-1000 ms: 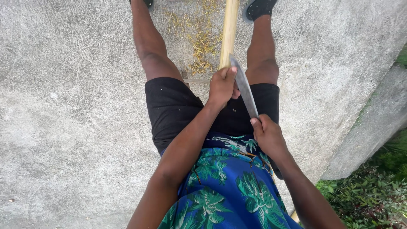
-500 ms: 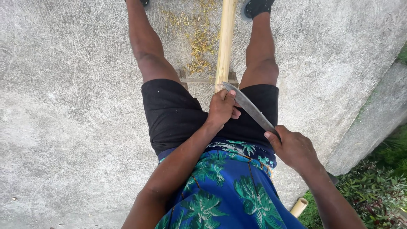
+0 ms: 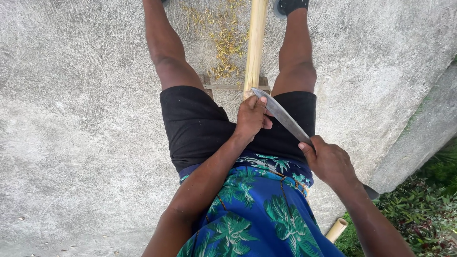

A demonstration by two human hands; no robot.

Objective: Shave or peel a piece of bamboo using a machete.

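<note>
Between the knees, left hand (image 3: 251, 116) closed around bamboo pole (image 3: 254, 45), right hand (image 3: 329, 162) gripping long knife (image 3: 282, 115).

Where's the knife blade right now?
In the head view the knife blade runs diagonally at centre-right: its tip rests against the bamboo pole beside the left hand, while the right hand grips its handle end.

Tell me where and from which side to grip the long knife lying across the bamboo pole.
Grip the long knife at its handle end, where the right hand holds it, coming from the person's right. The bare blade slants up-left, its tip on the bamboo pole beside the left hand, so only the handle end looks safe to grasp.
</note>
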